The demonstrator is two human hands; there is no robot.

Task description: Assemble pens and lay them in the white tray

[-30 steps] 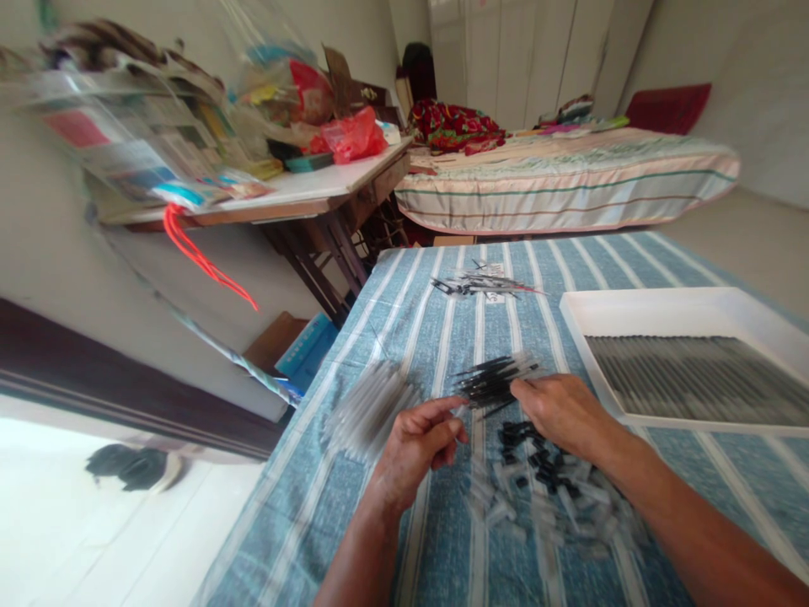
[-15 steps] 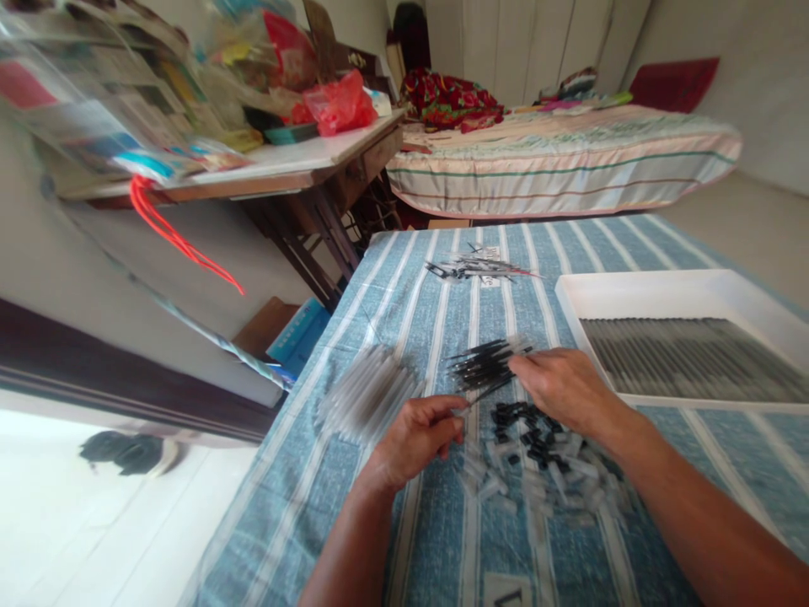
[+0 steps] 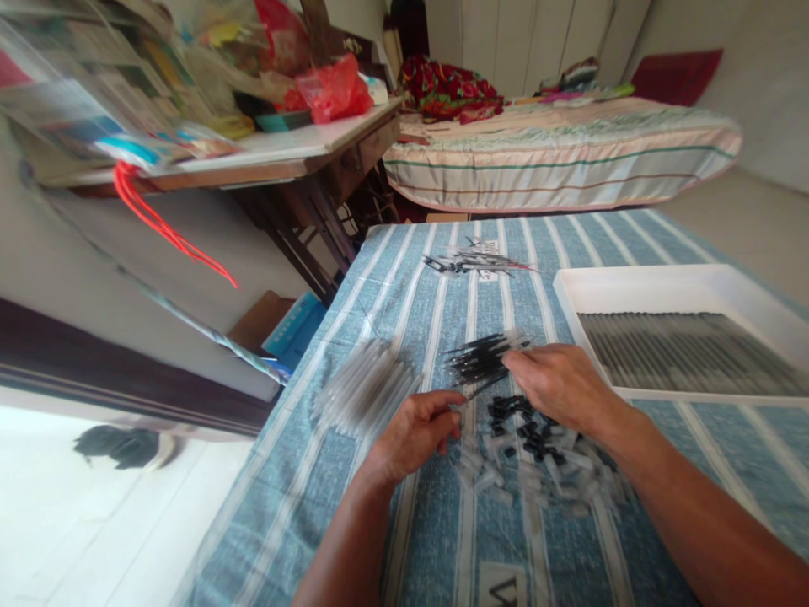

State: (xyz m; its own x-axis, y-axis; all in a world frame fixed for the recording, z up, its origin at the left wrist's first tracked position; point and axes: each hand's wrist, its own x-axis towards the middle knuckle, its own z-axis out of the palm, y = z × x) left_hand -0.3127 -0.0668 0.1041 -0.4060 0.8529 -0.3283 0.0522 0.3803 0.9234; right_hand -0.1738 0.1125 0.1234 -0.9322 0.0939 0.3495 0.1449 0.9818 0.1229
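A thin dark rod (image 3: 485, 388) spans the gap between my two hands. Its left end is pinched by my left hand (image 3: 418, 428), and its other end meets the closed fingertips of my right hand (image 3: 559, 379). Just behind lies a bundle of black-and-clear pen refills (image 3: 477, 358). Left of it is a pile of translucent tubes (image 3: 366, 388). Small black caps (image 3: 527, 426) and clear caps (image 3: 578, 472) are scattered in front of my right hand.
A white tray (image 3: 645, 287) holding a row of grey pens stands at the right. Thin loose parts (image 3: 474, 261) lie at the cloth's far side. A cluttered desk (image 3: 253, 164) is at the left, a bed (image 3: 562, 160) behind.
The whole view has shifted slightly. Both hands keep nearly the same pose, with the dark rod still between them.
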